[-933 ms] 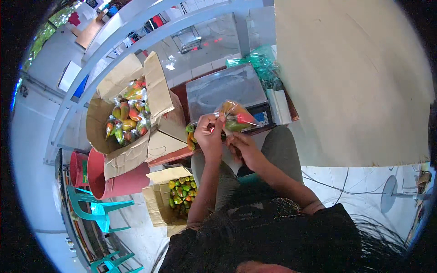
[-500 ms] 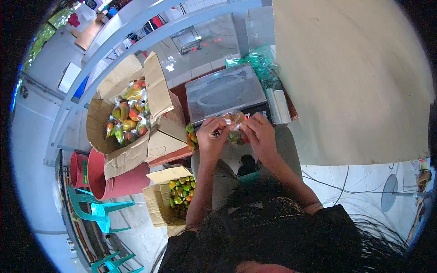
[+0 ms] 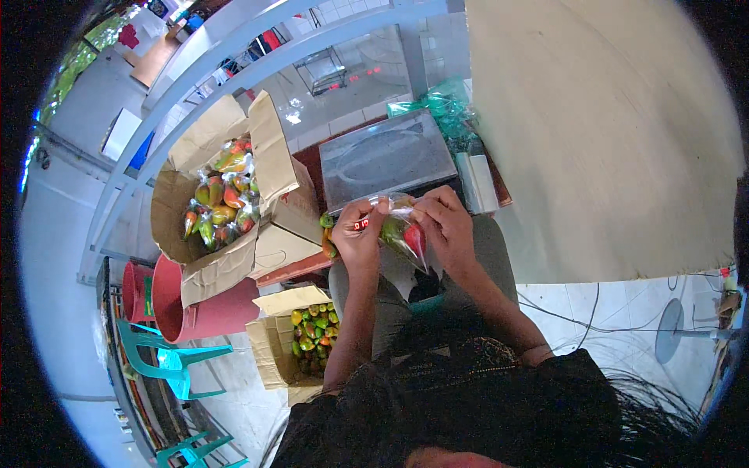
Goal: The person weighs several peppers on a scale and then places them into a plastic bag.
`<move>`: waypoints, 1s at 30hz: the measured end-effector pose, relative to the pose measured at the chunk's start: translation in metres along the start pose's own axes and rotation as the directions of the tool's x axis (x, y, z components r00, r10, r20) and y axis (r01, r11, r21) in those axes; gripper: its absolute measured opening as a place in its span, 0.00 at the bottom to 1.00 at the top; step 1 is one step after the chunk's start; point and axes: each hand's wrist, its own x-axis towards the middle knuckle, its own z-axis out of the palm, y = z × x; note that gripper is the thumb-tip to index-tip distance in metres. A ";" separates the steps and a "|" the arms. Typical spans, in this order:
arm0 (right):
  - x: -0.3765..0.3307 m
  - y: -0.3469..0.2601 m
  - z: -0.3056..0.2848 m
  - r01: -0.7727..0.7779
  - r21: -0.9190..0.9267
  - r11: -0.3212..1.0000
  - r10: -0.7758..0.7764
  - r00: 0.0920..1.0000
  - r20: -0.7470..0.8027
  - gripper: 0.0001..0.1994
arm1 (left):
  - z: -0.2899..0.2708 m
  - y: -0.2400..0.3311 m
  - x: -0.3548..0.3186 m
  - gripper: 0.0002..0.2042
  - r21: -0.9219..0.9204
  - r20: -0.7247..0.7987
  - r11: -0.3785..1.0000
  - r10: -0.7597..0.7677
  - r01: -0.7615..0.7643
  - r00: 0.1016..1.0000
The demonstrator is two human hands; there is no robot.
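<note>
Above my lap, a clear plastic bag (image 3: pixel 402 236) of red and green produce, which looks like peppers, hangs between my hands. My left hand (image 3: pixel 358 236) pinches the upper left of the bag with closed fingers. On the other side, my right hand (image 3: pixel 446 228) grips its upper right edge. The bag's lower corner tapers down toward my knees. Just beyond my hands lies a flat weighing scale (image 3: pixel 386 152) with a grey metal plate; a red lit display shows by my left hand. Loose peppers (image 3: pixel 328 234) rest left of that hand.
An open cardboard box (image 3: pixel 275 181) at left holds several filled bags. A lower box (image 3: pixel 267 343) holds loose produce. Red bins (image 3: pixel 214 308) and a turquoise chair (image 3: pixel 173 359) stand farther left. Green plastic bags (image 3: pixel 449 109) lie behind the scale. A large tan board (image 3: pixel 605 140) fills the right.
The bag has turned and now hangs lower, with its tapered corner and red and green contents showing more. My hands stay close to the same place, still pinching it.
</note>
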 end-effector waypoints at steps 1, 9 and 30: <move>0.000 0.000 -0.001 0.013 -0.004 1.000 -0.013 1.000 -0.008 0.05 | 0.001 -0.001 0.000 0.06 -0.012 0.003 1.000 -0.003 0.003 1.000; 0.004 -0.002 -0.018 0.035 -0.037 0.999 -0.031 0.994 0.101 0.06 | -0.010 0.014 0.006 0.05 0.081 0.175 0.985 0.134 -0.150 0.975; -0.030 0.046 0.016 -0.424 0.691 -0.585 -0.025 0.861 0.508 0.27 | 0.020 0.061 -0.010 0.03 -0.124 0.361 0.938 -0.261 0.324 0.895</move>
